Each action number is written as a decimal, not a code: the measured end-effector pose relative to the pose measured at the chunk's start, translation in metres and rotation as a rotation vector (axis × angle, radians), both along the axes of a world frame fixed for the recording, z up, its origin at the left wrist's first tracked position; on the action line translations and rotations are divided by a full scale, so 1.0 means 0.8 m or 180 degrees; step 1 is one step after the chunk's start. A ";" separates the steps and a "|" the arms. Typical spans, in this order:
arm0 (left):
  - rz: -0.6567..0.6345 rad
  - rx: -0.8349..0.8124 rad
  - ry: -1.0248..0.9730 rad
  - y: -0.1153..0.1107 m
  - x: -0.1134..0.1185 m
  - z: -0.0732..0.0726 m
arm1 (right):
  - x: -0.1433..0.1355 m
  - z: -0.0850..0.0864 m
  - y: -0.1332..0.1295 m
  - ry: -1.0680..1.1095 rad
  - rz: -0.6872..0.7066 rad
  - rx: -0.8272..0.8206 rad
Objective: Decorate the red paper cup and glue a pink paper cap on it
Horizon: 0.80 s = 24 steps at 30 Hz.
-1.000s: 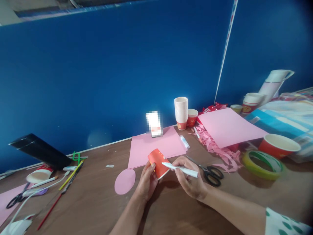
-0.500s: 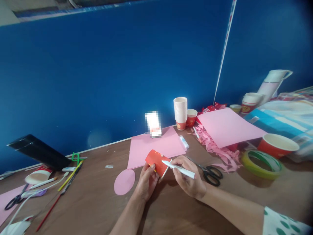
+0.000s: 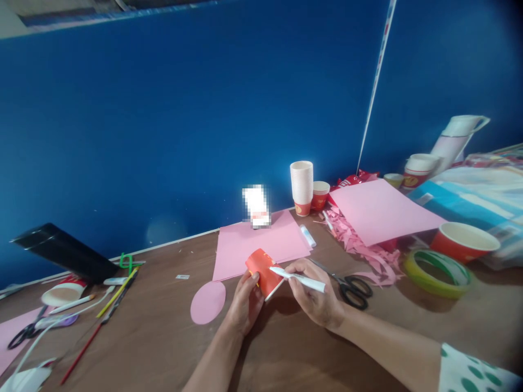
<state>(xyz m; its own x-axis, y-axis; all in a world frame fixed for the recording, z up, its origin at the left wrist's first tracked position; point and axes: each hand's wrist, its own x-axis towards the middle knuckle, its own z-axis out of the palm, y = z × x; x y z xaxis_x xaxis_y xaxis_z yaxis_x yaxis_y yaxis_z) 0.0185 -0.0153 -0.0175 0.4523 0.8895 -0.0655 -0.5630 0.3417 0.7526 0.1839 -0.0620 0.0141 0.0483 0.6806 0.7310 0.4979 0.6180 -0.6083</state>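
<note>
Held on its side in my left hand (image 3: 246, 307) is a red paper cup (image 3: 265, 272) with small yellow marks, its white rim facing down and to the right. The thumb lies on the cup's wall and the fingers wrap beneath it. A slim white pen (image 3: 304, 280) is pinched in my right hand (image 3: 312, 299), with its tip against or just over the red side of the cup; I cannot tell whether it touches. An oval of pink paper (image 3: 208, 303) lies left of my left hand. Black-handled scissors (image 3: 356, 291) rest beside my right hand.
Pink sheets (image 3: 237, 247) and a glue stick (image 3: 308, 236) lie behind my hands. Stacked paper cups (image 3: 302, 182) stand near the blue wall. At right are paper shreds (image 3: 359, 234), green-yellow tape (image 3: 417, 277) and a red cup (image 3: 449, 250); at left, a black box (image 3: 65, 253) and brushes (image 3: 87, 348).
The cup has turned slightly in my left hand and shifted a little to the right. The pen stays on about the same spot, and my right hand has barely moved.
</note>
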 end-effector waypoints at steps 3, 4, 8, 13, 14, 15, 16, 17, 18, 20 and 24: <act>0.0011 0.0059 -0.0030 -0.001 0.000 0.001 | 0.000 0.000 0.000 -0.0008 -0.0007 -0.0006; 0.0010 0.0083 -0.0049 -0.001 0.001 0.002 | 0.000 0.000 0.000 0.0005 -0.0012 -0.0016; -0.0020 0.0197 -0.0061 -0.001 0.001 0.001 | 0.000 0.000 0.001 0.0083 -0.0100 -0.0041; 0.0063 0.0247 0.0078 0.000 0.001 -0.001 | 0.001 -0.003 0.002 0.0052 -0.0104 -0.0016; 0.0086 0.0253 0.0098 0.000 0.002 -0.001 | 0.001 -0.004 0.003 0.0044 -0.0098 -0.0029; 0.0104 0.0257 0.0115 0.000 0.002 -0.001 | 0.001 -0.005 0.003 0.0039 -0.0092 -0.0042; 0.0113 0.0259 0.0129 0.000 0.002 0.000 | 0.002 -0.006 0.003 0.0030 -0.0080 -0.0058; 0.0119 0.0263 0.0138 0.000 0.002 0.000 | 0.002 -0.007 0.004 0.0024 -0.0070 -0.0066; 0.0123 0.0268 0.0140 0.000 0.002 0.001 | 0.002 -0.008 0.004 0.0020 -0.0065 -0.0068; 0.0129 0.0280 0.0128 0.000 0.003 0.001 | 0.003 -0.010 0.004 0.0023 -0.0058 -0.0062; 0.0135 0.0305 0.0121 0.000 0.004 0.002 | 0.002 -0.011 0.004 0.0027 -0.0028 -0.0085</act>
<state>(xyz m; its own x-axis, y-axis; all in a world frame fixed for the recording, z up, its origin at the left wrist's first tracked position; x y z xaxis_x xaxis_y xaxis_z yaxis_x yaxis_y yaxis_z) 0.0214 -0.0155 -0.0160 0.4131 0.9107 0.0044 -0.5458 0.2437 0.8017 0.1859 -0.0584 0.0051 0.0606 0.6995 0.7121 0.4981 0.5970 -0.6288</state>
